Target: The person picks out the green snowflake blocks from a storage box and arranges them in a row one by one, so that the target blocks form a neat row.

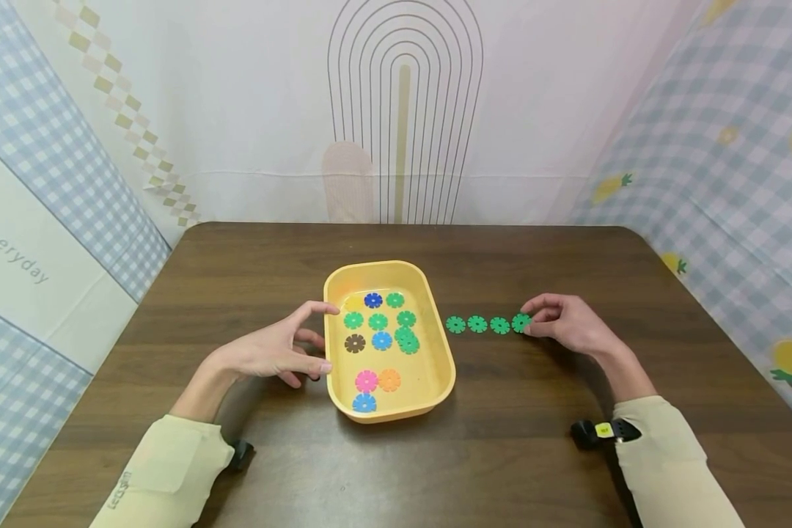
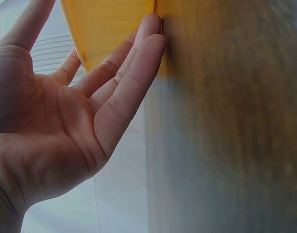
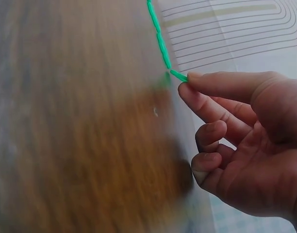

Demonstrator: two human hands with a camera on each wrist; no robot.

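Thumb and fingers of my right hand (image 1: pixel 567 323) pinch the edge of a green notched plastic disc (image 3: pixel 179 75). In the right wrist view this disc is tilted up from the table, its inner edge close to a row of green notched discs (image 1: pixel 477 324). Whether it interlocks with the row's end I cannot tell. My left hand (image 1: pixel 270 348) rests against the left side of a yellow tray (image 1: pixel 438 334), its fingers spread and fairly straight along the rim and outer wall. In the left wrist view the fingers (image 2: pixel 131 77) lie beside the tray wall near the table.
Inside the tray lie loose notched discs: several green ones (image 1: pixel 378 321), a dark blue (image 1: pixel 372 300), a brown (image 1: pixel 355 343), a pink (image 1: pixel 366 380), an orange (image 1: pixel 389 380) and lighter blue ones (image 1: pixel 364 402). Dark wooden table (image 1: pixel 488 462) surrounds it, with patterned cloth behind.
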